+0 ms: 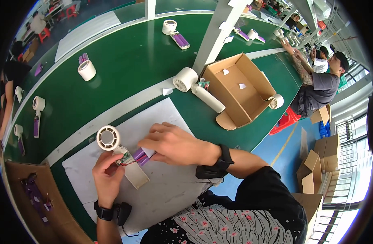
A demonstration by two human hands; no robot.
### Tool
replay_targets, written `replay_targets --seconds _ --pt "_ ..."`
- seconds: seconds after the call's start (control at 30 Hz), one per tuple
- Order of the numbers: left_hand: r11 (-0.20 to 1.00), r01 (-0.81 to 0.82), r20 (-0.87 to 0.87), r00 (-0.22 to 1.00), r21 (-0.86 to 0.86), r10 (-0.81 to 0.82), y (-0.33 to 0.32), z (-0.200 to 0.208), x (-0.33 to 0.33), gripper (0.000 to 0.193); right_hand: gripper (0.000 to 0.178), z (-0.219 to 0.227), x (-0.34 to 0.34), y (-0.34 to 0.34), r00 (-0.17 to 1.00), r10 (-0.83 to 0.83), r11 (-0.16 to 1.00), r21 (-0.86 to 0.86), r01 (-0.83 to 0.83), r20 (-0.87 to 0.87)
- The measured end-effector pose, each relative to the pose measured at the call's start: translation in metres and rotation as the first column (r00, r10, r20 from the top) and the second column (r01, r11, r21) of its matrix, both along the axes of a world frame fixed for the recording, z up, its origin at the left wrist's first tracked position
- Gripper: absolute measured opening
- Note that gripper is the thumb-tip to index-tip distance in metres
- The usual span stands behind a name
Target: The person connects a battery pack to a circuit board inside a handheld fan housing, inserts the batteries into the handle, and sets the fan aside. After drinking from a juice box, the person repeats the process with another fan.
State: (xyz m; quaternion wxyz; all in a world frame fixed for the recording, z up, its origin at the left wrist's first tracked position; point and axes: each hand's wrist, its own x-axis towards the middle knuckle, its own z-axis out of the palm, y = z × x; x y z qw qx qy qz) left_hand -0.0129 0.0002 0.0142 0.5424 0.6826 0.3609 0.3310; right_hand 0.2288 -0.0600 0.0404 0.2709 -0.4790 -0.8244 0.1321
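On a grey-white mat (170, 110) lies a white handheld fan (108, 138) with its handle (137, 175) opened, showing a small green circuit board and thin red and black wires. My left hand (107, 175) is closed, its thumb and fingers pinching the handle beside the board. Just right of the handle, my right hand (176, 143) grips a purple battery pack (141, 156), with a white piece of paper or tape against it. The wires run between board and battery. My right fingers partly hide the pack.
A cardboard box (257, 103) with white scraps stands ahead right, beside another white fan (185, 79). Several fans with purple batteries sit on the green belt (129, 53). A carton (52, 215) with purple batteries is at lower left. A co-worker (322, 85) sits at right.
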Motion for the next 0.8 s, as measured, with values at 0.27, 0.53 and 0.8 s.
replay_targets --seconds 0.27,0.53,0.8 --pt "1.000 -0.001 -0.030 1.000 0.028 0.002 -0.001 0.002 -0.003 0.033 0.020 -0.006 -0.004 -0.001 0.995 0.046 0.992 0.120 -0.036 -0.084" --pt "0.993 0.003 -0.001 1.000 0.121 -0.003 -0.002 0.004 0.006 0.032 0.017 0.002 -0.013 -0.011 0.987 0.084 0.986 0.135 -0.103 0.139" --pt "0.993 0.009 -0.027 1.000 0.116 -0.006 0.001 -0.002 -0.002 0.034 0.020 0.016 -0.032 -0.005 0.938 0.040 0.996 0.062 -0.065 0.345"
